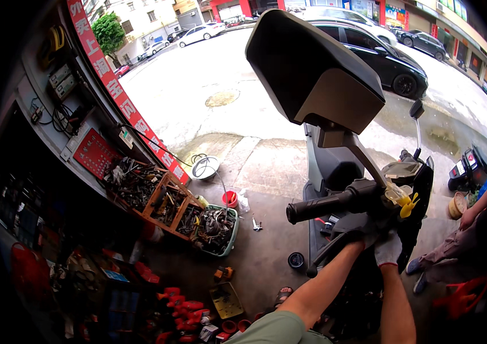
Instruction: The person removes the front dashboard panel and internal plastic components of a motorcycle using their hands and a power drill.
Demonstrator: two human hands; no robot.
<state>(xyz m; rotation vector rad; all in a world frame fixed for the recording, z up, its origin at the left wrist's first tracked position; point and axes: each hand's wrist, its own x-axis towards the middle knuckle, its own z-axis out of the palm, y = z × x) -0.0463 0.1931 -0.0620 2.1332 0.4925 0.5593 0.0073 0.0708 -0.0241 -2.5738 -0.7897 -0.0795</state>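
A scooter stands in front of me, its big black mirror rising close to the camera. Below the mirror are the black handlebar grip and a brake lever. My left hand reaches in under the handlebar, largely hidden behind the lever and in shadow. Right beside it, my right hand wears a pale work glove and touches the dark front part of the scooter. The fingers of both hands are out of sight, and so is whatever they touch. A yellow propeller ornament sits above my right hand.
To the left, a wooden tool rack and a green bin of metal parts stand near a white basin and a red bucket. A yellow tray lies low down. Another person stands at the right.
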